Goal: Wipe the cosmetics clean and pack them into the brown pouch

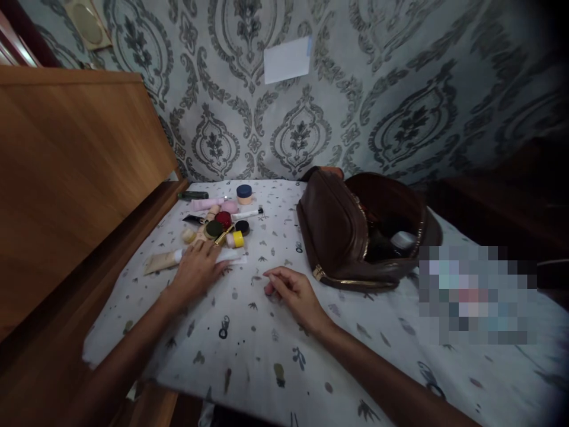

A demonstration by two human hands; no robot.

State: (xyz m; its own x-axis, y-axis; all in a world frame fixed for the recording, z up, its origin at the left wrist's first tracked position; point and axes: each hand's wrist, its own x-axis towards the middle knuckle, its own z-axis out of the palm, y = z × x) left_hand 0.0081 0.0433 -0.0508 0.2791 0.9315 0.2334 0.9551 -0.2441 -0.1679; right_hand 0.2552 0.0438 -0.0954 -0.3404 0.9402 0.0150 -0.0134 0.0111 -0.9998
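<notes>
My left hand (200, 265) lies over the near side of a cluster of cosmetics, its fingers stretched forward and its thumb apart. Under and beside it show a beige tube (160, 261) and a white tube (229, 255); how far it touches them is partly hidden. Just beyond the fingertips are a small jar with a yellow lid (238, 239), a gold slim tube (223, 235) and a dark round lid (214, 229). Over the cloth, left of the brown bag (333, 219), my right hand (296, 293) has its fingers curled in, with nothing visible in them.
Farther back stand a blue-lidded jar (244, 194), a pink tube (207, 204) and a red round item (223, 219). The bag gapes, with a whitish item (403, 240) inside. A wooden panel (84, 178) borders the left; a patterned wall (297, 136) rises behind. A blurred patch covers something at right.
</notes>
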